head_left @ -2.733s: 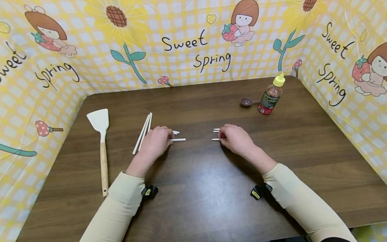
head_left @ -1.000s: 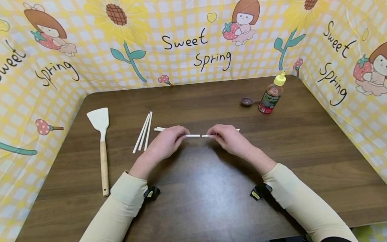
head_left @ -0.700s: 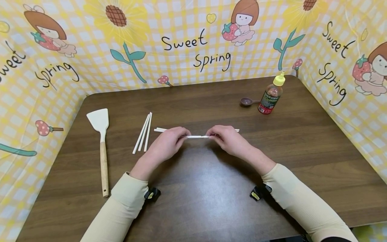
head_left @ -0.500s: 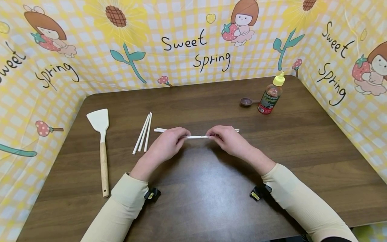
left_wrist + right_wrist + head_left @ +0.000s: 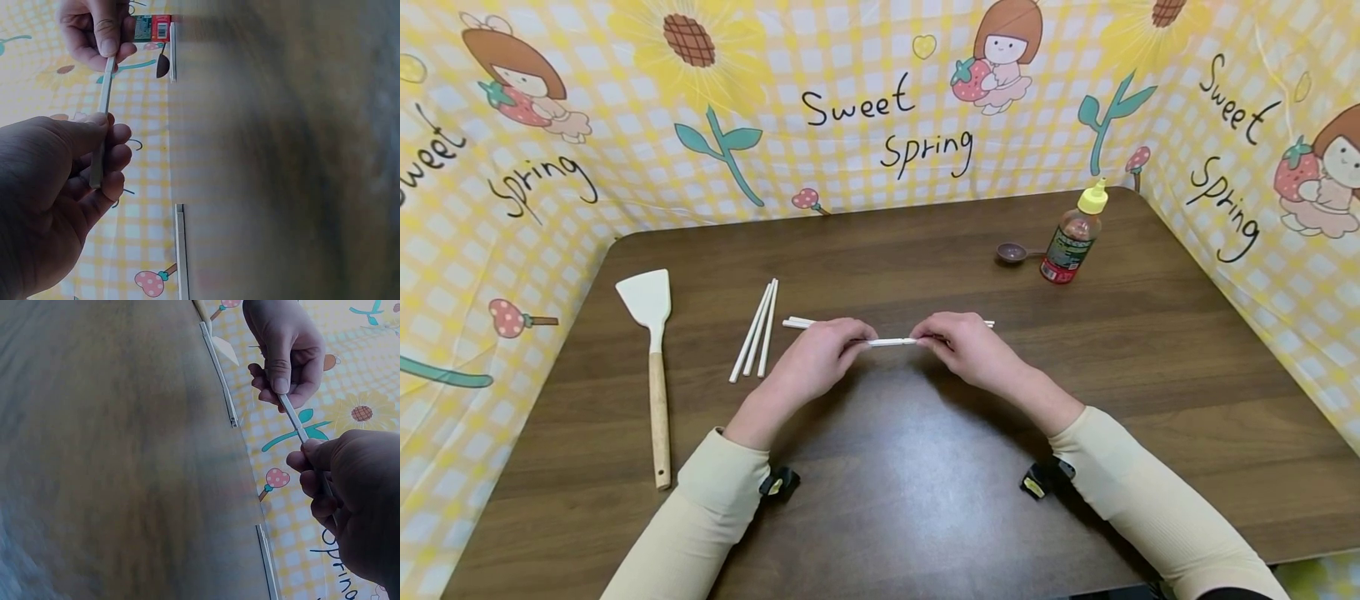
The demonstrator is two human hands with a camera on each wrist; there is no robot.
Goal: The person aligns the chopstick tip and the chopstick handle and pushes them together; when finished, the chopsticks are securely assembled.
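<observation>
White, pinched between the fingers (image 5: 117,156) of left hand (image 5: 816,354) and right hand (image 5: 976,343): two sticks (image 5: 887,342), end to end, above the surface's (image 5: 887,467) middle. Left, three loose sticks (image 5: 758,333), then spatula (image 5: 656,367); far right, spoon (image 5: 1012,253) beside bottle (image 5: 1069,244).

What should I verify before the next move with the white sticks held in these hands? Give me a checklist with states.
1. Left hand pinching its white section: ok.
2. Right hand pinching the opposite section: ok.
3. Both sections lined up end to end: ok.
4. Joint fully seated: cannot tell; a faint step shows, and its inside is hidden.
5. Three loose sticks lying on the table, left of the left hand: ok.
6. Bottle upright, apart from both hands: ok.
</observation>
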